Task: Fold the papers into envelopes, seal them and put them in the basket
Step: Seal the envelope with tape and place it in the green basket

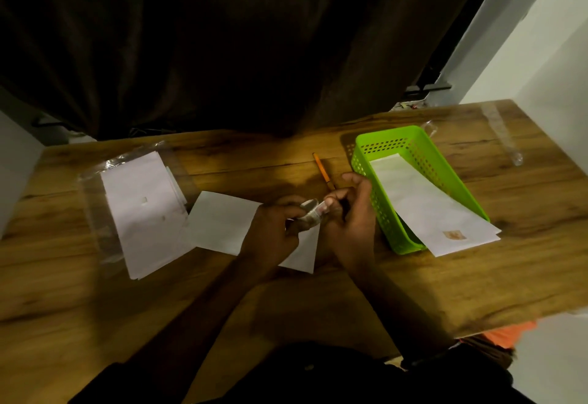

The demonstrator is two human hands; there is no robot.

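The folded sheet (pixel 219 222) lies flat on the tabletop (pixel 318 308) right in front of me, white and blank, its creases closed into a squat envelope shape with one corner pointing back toward me. My hands hide its right-hand part, so I cannot tell whether any flap is taped yet; I judge the sealing step is the one in hand.

Just above that hidden part I hold a small tape roll (pixel 308 214). My left hand (pixel 270 231) has its fingers curled round the roll to steady it. My right hand (pixel 350 212) pinches at the roll's edge with thumb and fingers, probably hunting for the free end. I keep the roll low and over the sheet so that a strip can go straight down on the flap.

At about 3 o'clock from the sheet stands the green basket (pixel 391 136), close by my right hand, which I take to be handy for dropping each piece in. Finished envelopes (pixel 423 209) already lie in it, too long for it, so their near ends stick out over the rim; the top one bears a brown patch (pixel 455 235) near its end, likely its seal.

At 9 o'clock the stack of papers (pixel 143 212) waits on a clear plastic sleeve (pixel 95 212), touching the folded sheet's left edge. An orange pencil (pixel 323 171) lies at 1 o'clock, beyond my fingers, between sheet and basket.
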